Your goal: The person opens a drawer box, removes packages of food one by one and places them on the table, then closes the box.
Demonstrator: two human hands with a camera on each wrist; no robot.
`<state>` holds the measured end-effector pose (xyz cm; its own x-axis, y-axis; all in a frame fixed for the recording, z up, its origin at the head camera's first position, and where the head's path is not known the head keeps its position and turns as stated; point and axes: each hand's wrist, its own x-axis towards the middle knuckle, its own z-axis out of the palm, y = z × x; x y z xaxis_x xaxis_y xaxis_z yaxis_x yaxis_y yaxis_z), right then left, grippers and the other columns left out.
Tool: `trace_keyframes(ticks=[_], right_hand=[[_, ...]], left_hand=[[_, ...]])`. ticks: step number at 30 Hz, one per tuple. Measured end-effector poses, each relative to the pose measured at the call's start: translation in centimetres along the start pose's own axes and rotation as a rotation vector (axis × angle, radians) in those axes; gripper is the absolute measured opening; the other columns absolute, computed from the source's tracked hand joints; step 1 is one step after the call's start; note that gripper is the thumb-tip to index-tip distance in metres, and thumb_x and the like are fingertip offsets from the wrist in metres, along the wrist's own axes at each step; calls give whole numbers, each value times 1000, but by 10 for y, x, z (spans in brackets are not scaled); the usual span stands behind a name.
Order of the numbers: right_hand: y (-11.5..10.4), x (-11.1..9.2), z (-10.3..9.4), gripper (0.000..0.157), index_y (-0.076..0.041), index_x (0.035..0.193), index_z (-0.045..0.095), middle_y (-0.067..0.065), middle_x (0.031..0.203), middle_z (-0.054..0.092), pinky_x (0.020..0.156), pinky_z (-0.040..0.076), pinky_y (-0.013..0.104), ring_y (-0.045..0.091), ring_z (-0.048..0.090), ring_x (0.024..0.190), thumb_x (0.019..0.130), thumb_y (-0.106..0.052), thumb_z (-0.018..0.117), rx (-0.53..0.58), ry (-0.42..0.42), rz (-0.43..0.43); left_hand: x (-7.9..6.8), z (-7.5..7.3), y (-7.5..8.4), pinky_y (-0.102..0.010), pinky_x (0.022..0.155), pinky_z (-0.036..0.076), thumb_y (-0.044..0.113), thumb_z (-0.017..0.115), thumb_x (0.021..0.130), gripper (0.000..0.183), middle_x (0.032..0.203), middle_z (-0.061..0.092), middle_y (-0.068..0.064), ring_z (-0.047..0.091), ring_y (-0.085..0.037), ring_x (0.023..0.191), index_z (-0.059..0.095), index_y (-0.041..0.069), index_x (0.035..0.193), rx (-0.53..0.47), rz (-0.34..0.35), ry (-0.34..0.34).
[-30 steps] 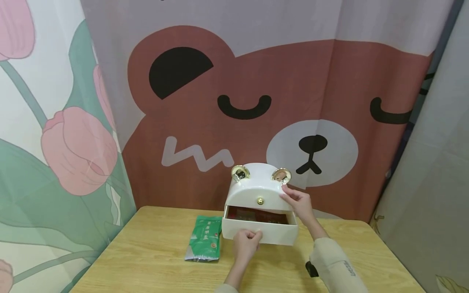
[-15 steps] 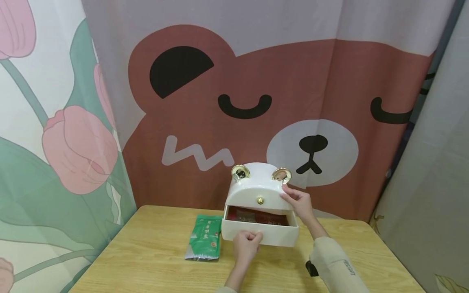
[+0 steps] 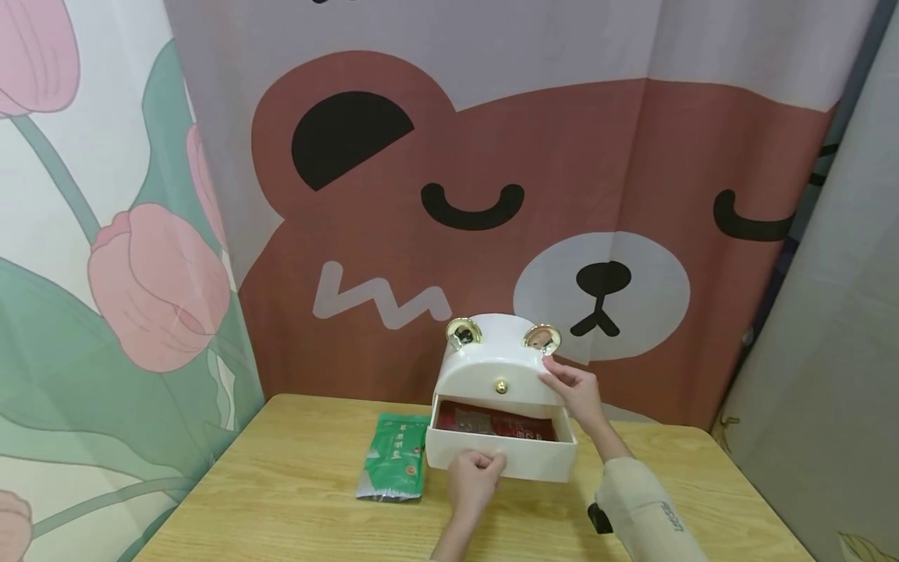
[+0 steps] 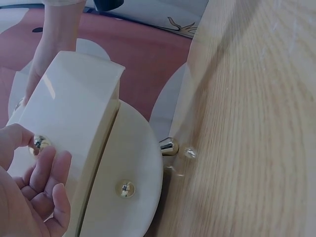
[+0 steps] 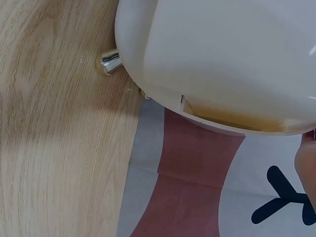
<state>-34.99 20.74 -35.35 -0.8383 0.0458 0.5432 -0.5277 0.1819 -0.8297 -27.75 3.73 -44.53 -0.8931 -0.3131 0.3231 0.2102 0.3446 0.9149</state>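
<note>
A white storage box (image 3: pixel 467 373) with a rounded top and two gold, ear-like rings stands on the table. Its lower drawer (image 3: pixel 537 462) is pulled partly out, and a dark red packet (image 3: pixel 495 422) lies inside. My left hand (image 3: pixel 474 482) pinches the drawer's gold knob (image 4: pixel 40 143) between thumb and index finger; its other fingers are loosely curled. At the box's upper right edge, just below the right ring, my right hand (image 3: pixel 577 393) holds the body with thumb and fingers. A second gold knob (image 3: pixel 501 386) shows on the closed upper front.
Left of the box, a green packet (image 3: pixel 395 459) lies flat on the wooden table (image 3: pixel 295 484). Beside the right sleeve is a small black object (image 3: pixel 599 518), partly hidden. Behind the table hangs a curtain (image 3: pixel 393 359) with a bear print.
The drawer has slid a little farther out toward me with my left hand, and more of the dark red packet shows. My right hand keeps its place on the box.
</note>
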Motion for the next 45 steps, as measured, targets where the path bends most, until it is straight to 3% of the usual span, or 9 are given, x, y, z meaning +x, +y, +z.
trace_keyframes(ticks=[9,20,37,45], right_hand=[[7,2,0,28,15,101,57,23,110,53,76,42,13,0,54,96,77,3,65,21,-1,-3],[34,10,-5,35,9,104,60,17,112,55,76,43,16,-4,55,94,77,-11,69,-11,3,-11],[32,9,-5,34,10,103,60,16,111,55,75,44,16,-3,56,93,78,-10,68,-12,3,-11],[11,3,-2,29,14,102,58,22,111,54,73,44,14,1,56,94,78,0,66,23,-6,2]], left_hand=[[-5,-3,1,-23,38,30,25,69,66,27,37,46,10,38,-3,34,57,15,44,-4,-4,4],[-12,-6,2,-22,38,31,23,69,67,26,38,48,8,39,-3,34,58,13,46,-32,7,-14],[-21,-8,5,-21,37,30,22,69,66,26,36,47,9,39,-1,32,58,14,45,-56,7,2],[-24,-11,7,-21,36,29,22,69,66,27,35,45,11,37,-1,32,57,13,44,-59,11,4]])
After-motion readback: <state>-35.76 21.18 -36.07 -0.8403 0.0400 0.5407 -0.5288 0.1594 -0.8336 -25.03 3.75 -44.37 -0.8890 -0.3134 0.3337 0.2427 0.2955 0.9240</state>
